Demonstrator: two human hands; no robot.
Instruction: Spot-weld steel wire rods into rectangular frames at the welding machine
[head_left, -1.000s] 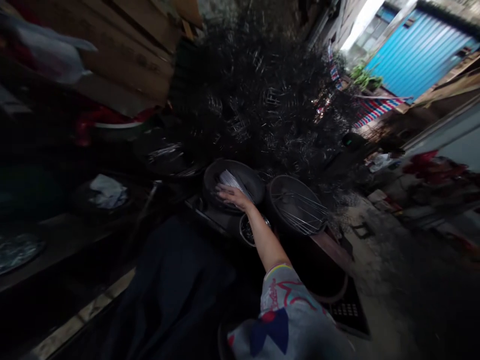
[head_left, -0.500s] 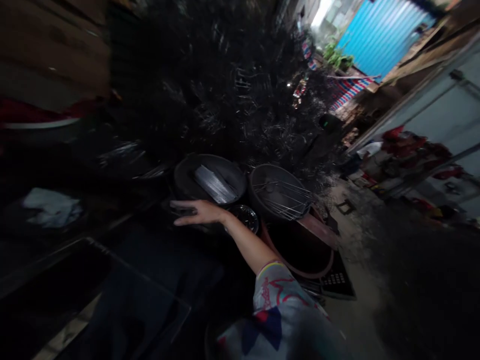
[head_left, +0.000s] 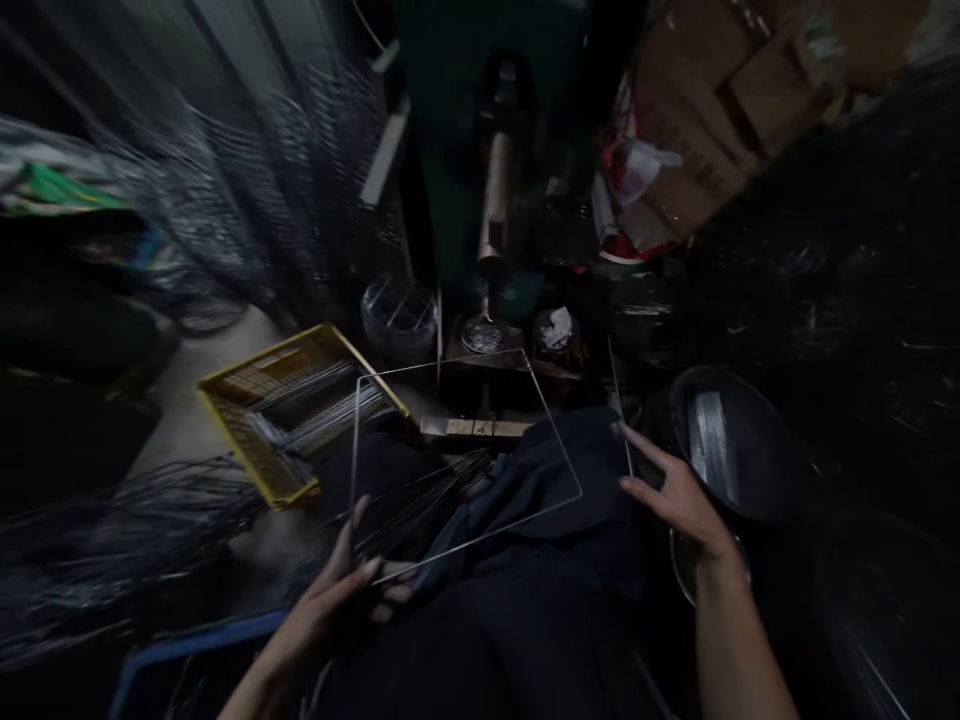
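Note:
My left hand (head_left: 337,585) grips the lower left corner of a rectangular wire frame (head_left: 553,424), thumb and fingers closed on it. The frame is tilted over my lap, its far edge in front of the machine. In my right hand (head_left: 686,510) a short thin wire rod (head_left: 619,400) is pinched between thumb and forefinger, standing nearly upright to the right of the frame and apart from it. Right beside that hand is a dark round basin (head_left: 761,440) holding a bundle of straight metal rods (head_left: 712,440).
Ahead stands a dark green machine (head_left: 442,190) with a copper-coloured post (head_left: 493,190) above a small round plate (head_left: 484,335). A yellow crate (head_left: 300,345) of wire rods is at left, near a clear tub (head_left: 399,315). Cardboard boxes (head_left: 682,150) are at upper right; a blue-rimmed container (head_left: 202,640) is lower left.
The view has swung left from the basins to the machine. My right hand, earlier reaching out with spread fingers near the rod basin, now pinches a rod. My left hand and the frame show clearly now.

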